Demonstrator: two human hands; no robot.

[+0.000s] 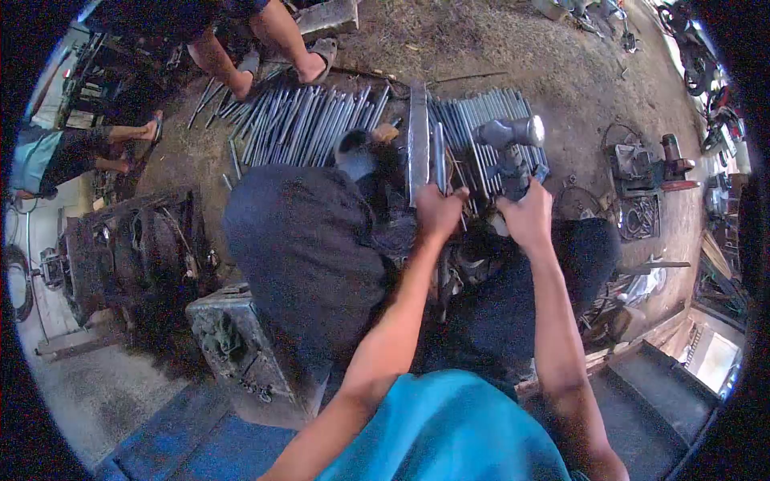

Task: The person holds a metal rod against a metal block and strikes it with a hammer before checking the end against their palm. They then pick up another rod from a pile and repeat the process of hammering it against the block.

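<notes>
My left hand (439, 212) is closed around the lower end of a short grey metal rod (438, 152), which points away from me. Just left of that rod stands a long flat metal bar (419, 132). My right hand (529, 215) grips a hammer (510, 133) by its handle, with the heavy head raised beyond my fingers and its round face turned to the right. Past the hammer, a row of metal rods (481, 108) lies on the ground, partly hidden by it. A larger pile of similar rods (305, 124) spreads out to the left.
Another person's feet (313, 66) stand beside the rod pile, and a second person's legs (128, 144) show at far left. A metal box (249, 353) is by my left knee. A machine (642, 164) and a tray of small parts (640, 218) sit at right.
</notes>
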